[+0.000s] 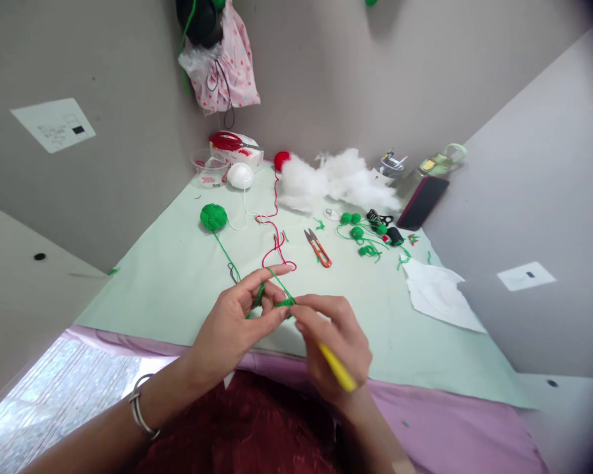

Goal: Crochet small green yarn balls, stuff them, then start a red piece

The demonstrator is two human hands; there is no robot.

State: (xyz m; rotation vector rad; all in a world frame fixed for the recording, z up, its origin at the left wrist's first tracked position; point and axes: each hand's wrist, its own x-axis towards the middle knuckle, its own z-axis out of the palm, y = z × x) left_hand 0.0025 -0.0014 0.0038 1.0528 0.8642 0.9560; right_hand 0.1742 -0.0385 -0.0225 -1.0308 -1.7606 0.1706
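My left hand (242,316) pinches a small green crochet piece (285,304) between thumb and fingers, its index finger stretched out under a strand of green yarn (279,282). In my right hand (333,342) is a crochet hook with a yellow handle (340,370); its tip meets the green piece and is hidden by the fingers. From a green yarn ball (213,217) on the table, the working strand runs to my left hand. A dark looped clip or pin (232,272) lies just beyond that hand.
Orange thread snips (318,248) lie ahead of my hands, near loose red yarn (277,241). Farther back are a white yarn ball (240,176), white stuffing (338,181) and red scissors (226,140) on a packet. To the right are small green balls (356,233), a phone (423,203) and white paper (439,293).
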